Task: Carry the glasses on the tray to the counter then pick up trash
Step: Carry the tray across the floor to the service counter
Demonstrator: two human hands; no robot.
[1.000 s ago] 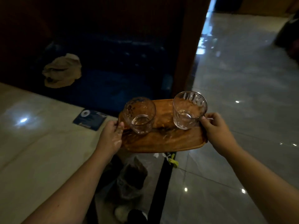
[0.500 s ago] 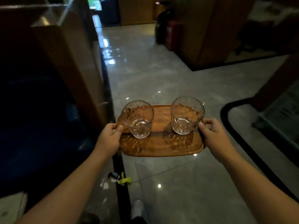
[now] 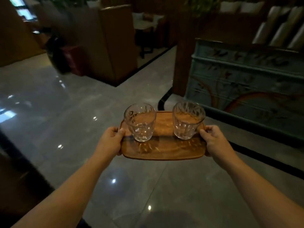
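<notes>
Wooden tray (image 3: 164, 150) held level over grey tiled floor (image 3: 65, 122), left hand (image 3: 110, 141) fingers clamped on left edge, right hand (image 3: 213, 141) fingers clamped on right edge (thumbs on top), two glasses (image 3: 140, 122) upright on tray, apart.

Dim room. Glossy grey tiled floor (image 3: 69, 122) reflects ceiling lights. Right of it: painted teal cabinet (image 3: 246, 83). Behind it: wooden booth partition (image 3: 118, 43).
</notes>
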